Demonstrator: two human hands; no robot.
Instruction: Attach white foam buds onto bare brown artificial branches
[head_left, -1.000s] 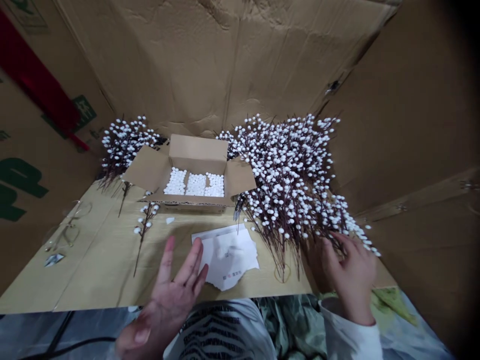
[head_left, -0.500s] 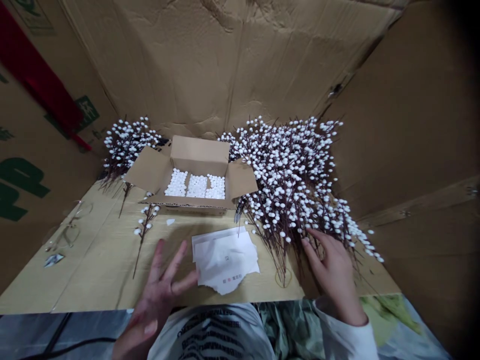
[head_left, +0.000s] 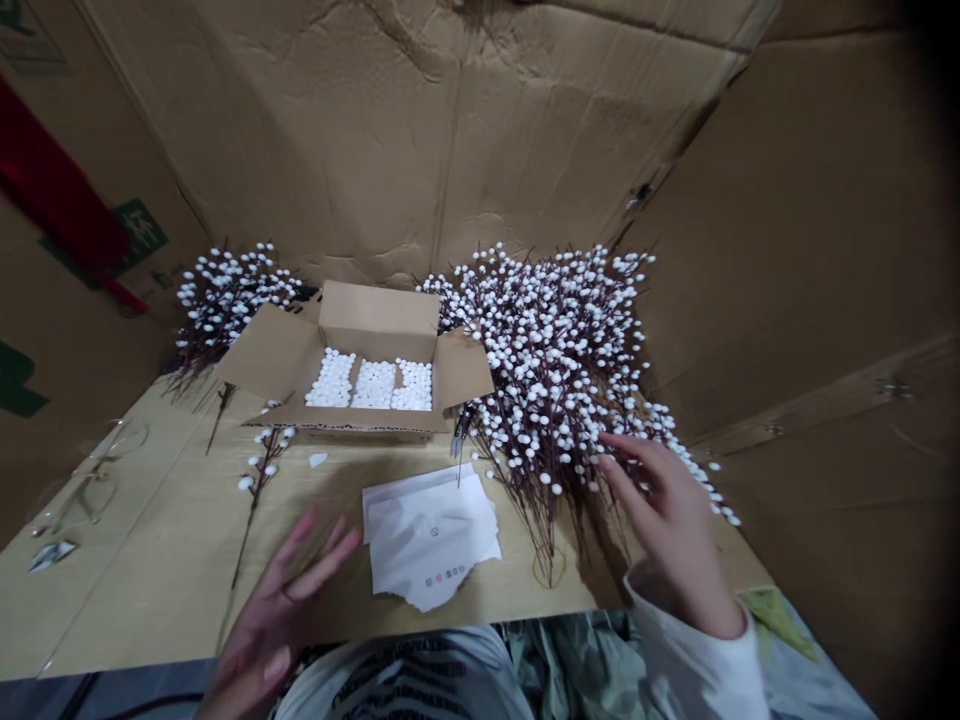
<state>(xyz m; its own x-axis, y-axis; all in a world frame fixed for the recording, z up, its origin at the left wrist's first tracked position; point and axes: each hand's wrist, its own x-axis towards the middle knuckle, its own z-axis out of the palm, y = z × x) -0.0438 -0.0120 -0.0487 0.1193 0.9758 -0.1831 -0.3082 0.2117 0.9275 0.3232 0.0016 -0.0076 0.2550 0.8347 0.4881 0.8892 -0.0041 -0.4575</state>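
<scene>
My left hand (head_left: 279, 605) hovers over the table's front edge, left of the torn white paper (head_left: 431, 535), its fingers spread and holding nothing. My right hand (head_left: 667, 515) is at the lower right of a large heap of artificial berry branches (head_left: 555, 350), with white berries on dark brown stems. Its thumb and index finger are apart, close to the berries; whether they touch them I cannot tell. A yellowish rubber band (head_left: 550, 578) lies around the stem ends at the heap's front. A single berry sprig (head_left: 259, 480) lies on the table beyond my left hand.
An open cardboard box (head_left: 367, 430) with white foam balls (head_left: 375, 385) stands mid-table. Behind it on the left is a smaller berry bunch (head_left: 225, 300). Pliers (head_left: 460, 432) lie by the heap; glasses (head_left: 94, 490) lie far left. Cardboard walls (head_left: 375, 150) enclose the table.
The view has shifted, so the table's things appear further left. My left hand has drawn slightly back and its fingers are less widely spread. My right hand remains by the berry branches.
</scene>
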